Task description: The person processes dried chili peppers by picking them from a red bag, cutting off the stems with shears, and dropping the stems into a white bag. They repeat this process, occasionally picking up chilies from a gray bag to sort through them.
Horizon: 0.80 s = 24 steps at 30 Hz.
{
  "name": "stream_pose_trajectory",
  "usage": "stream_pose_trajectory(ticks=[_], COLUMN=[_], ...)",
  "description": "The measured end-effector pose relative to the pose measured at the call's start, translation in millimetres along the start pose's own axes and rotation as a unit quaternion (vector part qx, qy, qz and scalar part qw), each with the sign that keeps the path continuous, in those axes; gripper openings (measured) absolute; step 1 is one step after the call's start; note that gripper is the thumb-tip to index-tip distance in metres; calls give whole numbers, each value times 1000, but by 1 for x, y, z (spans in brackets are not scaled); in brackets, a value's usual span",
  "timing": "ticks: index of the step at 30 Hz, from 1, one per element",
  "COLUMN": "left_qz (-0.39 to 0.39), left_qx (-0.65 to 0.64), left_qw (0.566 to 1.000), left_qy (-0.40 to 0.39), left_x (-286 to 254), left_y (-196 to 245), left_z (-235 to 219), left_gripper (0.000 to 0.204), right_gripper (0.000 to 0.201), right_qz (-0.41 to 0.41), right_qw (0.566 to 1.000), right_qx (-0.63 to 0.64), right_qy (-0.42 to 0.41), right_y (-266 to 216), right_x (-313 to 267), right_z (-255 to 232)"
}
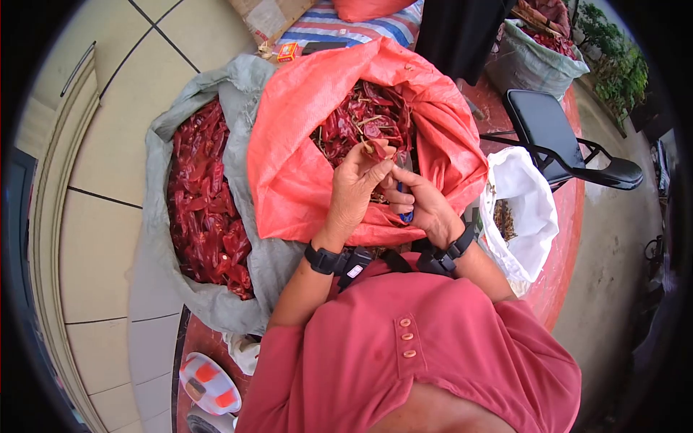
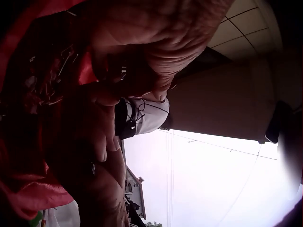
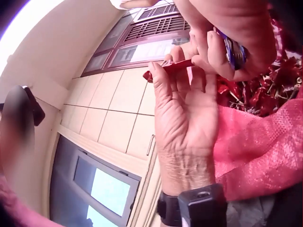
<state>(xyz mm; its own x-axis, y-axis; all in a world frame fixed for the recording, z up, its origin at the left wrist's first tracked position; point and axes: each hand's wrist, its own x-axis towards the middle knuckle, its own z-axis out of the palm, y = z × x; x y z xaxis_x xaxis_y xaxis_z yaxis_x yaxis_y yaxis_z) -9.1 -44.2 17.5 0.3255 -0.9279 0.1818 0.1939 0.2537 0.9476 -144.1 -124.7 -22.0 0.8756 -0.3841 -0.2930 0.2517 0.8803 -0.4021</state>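
Note:
My left hand (image 1: pixel 355 184) pinches a dried red chili pepper (image 3: pixel 173 66) between thumb and fingers, above the mouth of a red woven sack (image 1: pixel 296 108). Close beside it, my right hand (image 1: pixel 427 204) has its fingers curled round scissors with blue handles (image 3: pixel 233 53). The right fingertips meet one end of the chili. More dried red chilies (image 1: pixel 375 119) with pale stems fill the sack beneath both hands. In the left wrist view the hands are dark and hide most of what they hold.
To the left stands a grey sack (image 1: pixel 162 144) full of red chilies (image 1: pixel 206 209). On the right are a white bag (image 1: pixel 534 216) with brown stems inside and a black folding chair (image 1: pixel 545 133). Another filled sack (image 1: pixel 530 65) stands behind; a plastic bowl (image 1: pixel 209 382) lies lower left.

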Motion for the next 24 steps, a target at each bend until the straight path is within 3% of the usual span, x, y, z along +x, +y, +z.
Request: stream_pose_trajectory(ticks=[3, 6, 7, 10, 11, 15, 19, 22, 24], left_qz=[8, 13, 11, 89, 99, 149, 212, 216, 150], left_qx=[40, 120, 152, 315, 333, 386, 437, 441, 385], left_qw=[999, 992, 987, 944, 937, 910, 874, 871, 911], left_qy=[20, 42, 51, 47, 41, 29, 5, -22, -6], left_x=[1, 2, 2, 0, 0, -3, -10, -13, -13], left_y=[-3, -14, -17, -16, -16, -19, -9, -6, -8], left_z=[-3, -7, -8, -6, -5, -6, -3, -4, -7], left_gripper=[28, 26, 27, 32, 34, 40, 44, 41, 33], right_gripper=[24, 19, 19, 25, 30, 23, 15, 15, 9], right_qz=[-104, -258, -234, -394, -343, -394, -188, -130, -152], right_qw=[978, 926, 930, 797, 827, 776, 927, 977, 969], right_qx=[-136, -254, -269, -452, -441, -489, -320, -170, -191], right_qy=[119, 108, 94, 66, 65, 55, 54, 6, 29], right_y=[-1, -5, -12, -10, -12, -11, -21, -23, -19], right_x=[-2, -14, -24, -16, -22, -8, -17, -11, -11], right_z=[4, 28, 36, 52, 61, 48, 48, 31, 29])
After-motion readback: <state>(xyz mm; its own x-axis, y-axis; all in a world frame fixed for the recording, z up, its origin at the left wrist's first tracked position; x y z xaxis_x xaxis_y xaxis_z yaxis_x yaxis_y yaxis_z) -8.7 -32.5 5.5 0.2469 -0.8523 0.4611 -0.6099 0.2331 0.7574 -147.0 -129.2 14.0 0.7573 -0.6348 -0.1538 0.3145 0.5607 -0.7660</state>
